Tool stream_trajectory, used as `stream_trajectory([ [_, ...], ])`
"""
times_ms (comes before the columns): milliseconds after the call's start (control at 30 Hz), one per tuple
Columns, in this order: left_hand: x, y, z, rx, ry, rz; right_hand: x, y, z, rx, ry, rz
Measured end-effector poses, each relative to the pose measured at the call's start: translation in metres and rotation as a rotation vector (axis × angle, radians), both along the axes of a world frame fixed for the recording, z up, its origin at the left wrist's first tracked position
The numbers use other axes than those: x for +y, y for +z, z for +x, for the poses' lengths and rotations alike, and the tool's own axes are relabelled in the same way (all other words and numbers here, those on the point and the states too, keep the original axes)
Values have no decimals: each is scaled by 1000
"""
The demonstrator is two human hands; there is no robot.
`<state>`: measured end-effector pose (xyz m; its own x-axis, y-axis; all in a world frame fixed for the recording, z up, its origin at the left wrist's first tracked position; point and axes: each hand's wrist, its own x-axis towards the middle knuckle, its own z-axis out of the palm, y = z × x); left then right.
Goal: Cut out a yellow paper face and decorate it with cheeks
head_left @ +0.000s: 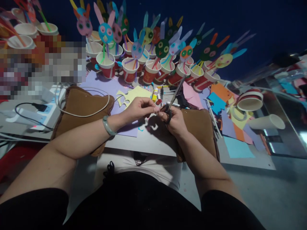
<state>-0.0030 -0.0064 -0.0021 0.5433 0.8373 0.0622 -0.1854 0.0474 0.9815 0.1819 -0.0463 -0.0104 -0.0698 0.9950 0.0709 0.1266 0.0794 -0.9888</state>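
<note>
Over the table's middle, my left hand [140, 110] pinches a small pink piece of paper [157, 109] between thumb and fingertips. Close against it, my right hand [174, 120] is wrapped round the dark handles of a pair of scissors [176, 94], whose blades point up and away from me. The fingertips of both hands nearly meet at the pink piece; whether the right ones touch it I cannot tell. Beyond the hands lie a yellow glue stick [155, 95] and a black pen [162, 92]. A cut yellow sheet [134, 95] lies left of them.
Paper cups [129, 72] with colourful rabbit faces on stems line the back. Brown cushions [198, 131] lie under both forearms. A power strip [45, 115] with cables is at left. Coloured paper scraps [238, 147], a tape roll [239, 112] and a white tube [267, 122] lie at right.
</note>
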Motion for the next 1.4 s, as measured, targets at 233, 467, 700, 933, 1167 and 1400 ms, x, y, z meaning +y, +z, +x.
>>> stream_trajectory([
  [233,3,3,0,-92,120,6,-3,5,0,-160,138,36],
  [467,1,8,1,-148,177,12,-4,7,-5,-227,173,-16],
  [700,0,8,0,-144,192,13,-4,6,-7,-236,207,-29],
  [933,0,6,1,-160,191,8,-4,3,-8,-222,223,-47],
  [1167,1,6,1,-166,194,2,-3,2,-7,-224,238,-26],
  [1400,1,4,2,-162,207,8,-4,2,-7,-220,242,-26],
])
